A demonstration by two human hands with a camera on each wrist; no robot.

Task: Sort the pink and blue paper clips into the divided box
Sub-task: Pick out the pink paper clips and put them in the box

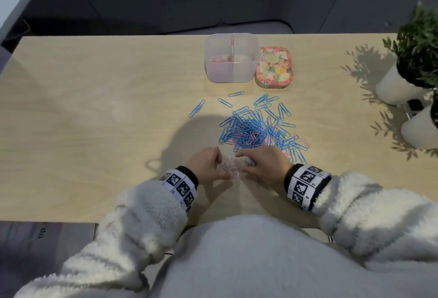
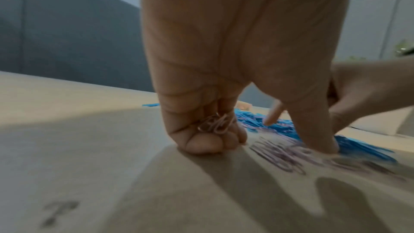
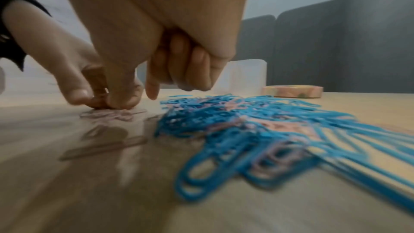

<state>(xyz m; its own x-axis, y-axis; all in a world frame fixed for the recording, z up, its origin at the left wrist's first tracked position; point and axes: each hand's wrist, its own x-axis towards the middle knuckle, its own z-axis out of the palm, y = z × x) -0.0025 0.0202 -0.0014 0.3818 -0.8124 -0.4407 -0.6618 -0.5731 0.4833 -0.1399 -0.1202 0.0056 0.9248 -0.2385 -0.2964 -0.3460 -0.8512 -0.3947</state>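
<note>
Left hand [image 2: 208, 95] clenches gathered pink clips [image 2: 216, 123] in its curled fingers; right hand [image 1: 263, 165], fingers curled, pinches at loose pink clips [image 1: 233, 171] on the table [image 1: 94, 108], apparently collecting one colour before carrying it to the divided box [image 1: 231, 58] beyond the mixed pile [image 1: 256, 129].

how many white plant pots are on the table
2, both at the table's right edge: one white plant pot farther from the person, the other white pot nearer, cut off by the frame. More may sit out of view.
</note>
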